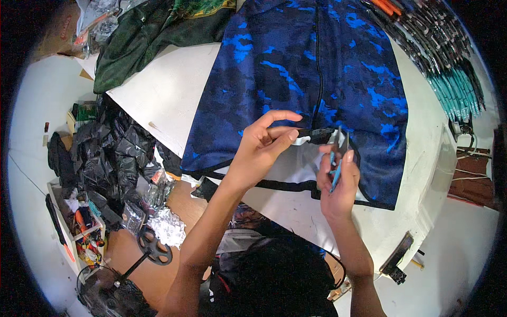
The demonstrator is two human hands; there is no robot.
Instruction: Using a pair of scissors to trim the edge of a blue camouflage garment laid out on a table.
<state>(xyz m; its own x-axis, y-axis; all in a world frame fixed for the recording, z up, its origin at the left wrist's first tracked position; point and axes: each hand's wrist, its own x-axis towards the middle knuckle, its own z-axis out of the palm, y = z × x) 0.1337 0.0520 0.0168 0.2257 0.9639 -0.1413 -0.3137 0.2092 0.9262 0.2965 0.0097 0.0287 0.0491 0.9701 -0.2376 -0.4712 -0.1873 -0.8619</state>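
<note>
R hand (338,196) grips blue snips (335,178), blades pointing far, at near hem of blue camo garment (296,90) on white table (158,79), L hand (259,157) just left w/ thumb + finger close tgthr, can't tell if holding cloth; dk green garment (150,47) far left.

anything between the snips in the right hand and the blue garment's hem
Nothing visible; the left hand is left of the blue-handled snips, whose blades overlap the black hem of the blue garment in view.
</note>
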